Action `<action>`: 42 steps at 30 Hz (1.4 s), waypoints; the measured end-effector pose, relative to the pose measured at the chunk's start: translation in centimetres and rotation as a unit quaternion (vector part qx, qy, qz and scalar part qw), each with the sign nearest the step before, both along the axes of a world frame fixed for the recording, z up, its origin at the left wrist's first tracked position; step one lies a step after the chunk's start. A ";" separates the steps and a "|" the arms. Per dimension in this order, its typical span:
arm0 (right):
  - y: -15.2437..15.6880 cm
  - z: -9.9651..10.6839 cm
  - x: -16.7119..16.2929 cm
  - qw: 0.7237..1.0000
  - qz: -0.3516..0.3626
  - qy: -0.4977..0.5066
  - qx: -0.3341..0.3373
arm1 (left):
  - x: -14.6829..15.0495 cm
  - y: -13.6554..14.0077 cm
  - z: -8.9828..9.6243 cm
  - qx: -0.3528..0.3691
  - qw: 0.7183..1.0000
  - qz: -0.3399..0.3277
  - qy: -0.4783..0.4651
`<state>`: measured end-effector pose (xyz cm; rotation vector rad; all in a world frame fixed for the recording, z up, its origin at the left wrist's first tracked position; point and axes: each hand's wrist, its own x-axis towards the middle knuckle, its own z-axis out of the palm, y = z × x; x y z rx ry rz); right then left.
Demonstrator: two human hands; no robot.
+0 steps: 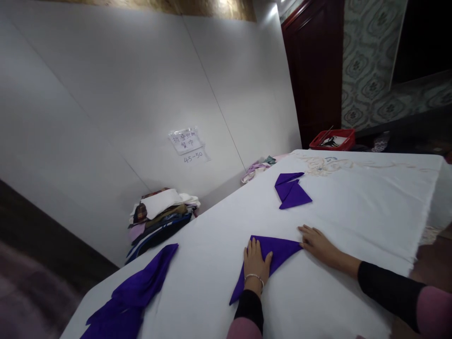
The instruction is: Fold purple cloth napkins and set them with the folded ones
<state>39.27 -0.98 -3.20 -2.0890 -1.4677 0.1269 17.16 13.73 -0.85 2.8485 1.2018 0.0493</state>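
A purple cloth napkin (278,251), folded to a triangle, lies on the white-covered table (201,282). My left hand (257,266), with a bracelet at the wrist, rests flat on its left part with the fingers spread. At the napkin's right corner is my right hand (319,246), its fingers stretched out over the cloth and the thumb touching the tip. Farther back lies a second purple napkin (293,190), folded into an angular shape with points. Loose purple cloths (137,292) lie crumpled at the table's near left.
A stack of folded clothes (160,221) stands beyond the table's left edge, with more fabric (256,169) farther along. A red basket (332,140) holding dark items is at the far end. Handwritten paper signs (187,141) hang on the grey-white wall (116,84).
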 end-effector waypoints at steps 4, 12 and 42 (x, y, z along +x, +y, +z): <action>0.1 -0.6 0.1 1.000 -0.025 -0.016 -0.009 | 0.0 -0.2 0.3 0.006 1.000 -0.002 0.002; -0.7 1.2 -1.3 0.997 -0.054 -0.040 0.048 | 0.0 -0.6 0.6 0.022 1.000 -0.006 0.005; -1.6 -0.5 -1.5 0.986 0.159 -0.034 -0.033 | 0.0 -0.5 0.3 -0.009 1.000 -0.007 -0.010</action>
